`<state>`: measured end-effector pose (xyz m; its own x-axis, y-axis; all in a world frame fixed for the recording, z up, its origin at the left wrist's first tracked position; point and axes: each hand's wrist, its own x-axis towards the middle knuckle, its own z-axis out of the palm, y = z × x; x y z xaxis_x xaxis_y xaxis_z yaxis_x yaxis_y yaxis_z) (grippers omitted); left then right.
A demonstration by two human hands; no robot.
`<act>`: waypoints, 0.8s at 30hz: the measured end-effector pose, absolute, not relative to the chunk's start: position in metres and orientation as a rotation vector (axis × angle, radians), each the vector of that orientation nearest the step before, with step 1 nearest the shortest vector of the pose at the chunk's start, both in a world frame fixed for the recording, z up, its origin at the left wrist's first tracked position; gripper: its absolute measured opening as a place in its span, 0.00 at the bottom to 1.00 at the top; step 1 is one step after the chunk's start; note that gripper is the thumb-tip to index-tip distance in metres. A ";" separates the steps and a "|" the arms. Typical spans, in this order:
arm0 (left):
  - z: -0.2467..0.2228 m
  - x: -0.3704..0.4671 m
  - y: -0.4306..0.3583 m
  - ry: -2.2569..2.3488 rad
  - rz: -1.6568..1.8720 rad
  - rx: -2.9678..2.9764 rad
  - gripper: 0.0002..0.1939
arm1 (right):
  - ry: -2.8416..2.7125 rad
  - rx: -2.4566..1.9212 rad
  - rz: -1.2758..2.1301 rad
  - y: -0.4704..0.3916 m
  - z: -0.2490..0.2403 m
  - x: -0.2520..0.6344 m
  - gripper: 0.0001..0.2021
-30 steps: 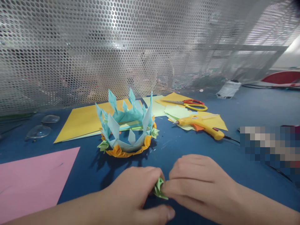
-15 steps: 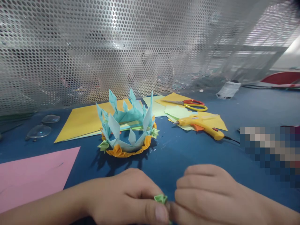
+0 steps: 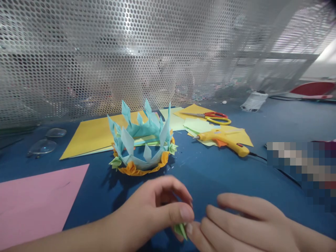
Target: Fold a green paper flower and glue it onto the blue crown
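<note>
A small folded green paper piece (image 3: 181, 231) sits between my hands at the bottom centre. My left hand (image 3: 160, 213) is curled with its thumb over the piece, holding it from the left. From the right, my right hand (image 3: 244, 224) has bent fingers, and a fingertip touches the piece's edge; whether it pinches the paper is hidden. Beyond my hands stands a light blue paper crown (image 3: 148, 162) with pointed tips, an orange crumpled band (image 3: 135, 170) round its base and small green pieces (image 3: 115, 162) on its sides.
Yellow sheets (image 3: 90, 134) lie behind the crown, a pink sheet (image 3: 44, 203) at left near clear glasses (image 3: 43, 147). Scissors (image 3: 217, 118) and a yellow glue gun (image 3: 225, 139) rest on papers at right. A perforated metal panel (image 3: 105, 52) rises behind.
My left hand has rolled upward, its index finger now arched away from the thumb. The green piece points downward. My right hand's fingers have loosened and shifted slightly right and down.
</note>
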<state>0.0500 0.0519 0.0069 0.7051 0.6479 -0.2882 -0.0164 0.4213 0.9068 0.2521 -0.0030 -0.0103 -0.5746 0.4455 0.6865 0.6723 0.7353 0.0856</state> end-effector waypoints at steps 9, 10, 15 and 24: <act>0.012 0.054 0.052 0.885 0.805 0.954 0.11 | -2.242 -0.690 -0.353 0.031 0.000 0.246 0.14; 0.013 0.054 0.052 0.879 0.831 0.958 0.07 | -2.177 -0.752 -0.274 0.032 0.001 0.245 0.10; 0.012 0.053 0.053 0.891 0.881 0.985 0.14 | -1.943 -0.849 0.042 0.034 0.007 0.238 0.09; 0.007 0.050 0.052 1.001 0.939 1.490 0.09 | -1.819 -1.124 0.485 0.031 0.007 0.231 0.09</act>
<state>0.0498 0.0521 0.0069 0.3397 0.9394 0.0470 0.1068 -0.0881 0.9904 0.2311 0.0308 0.0067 -0.1667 0.8527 0.4951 0.4935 0.5069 -0.7068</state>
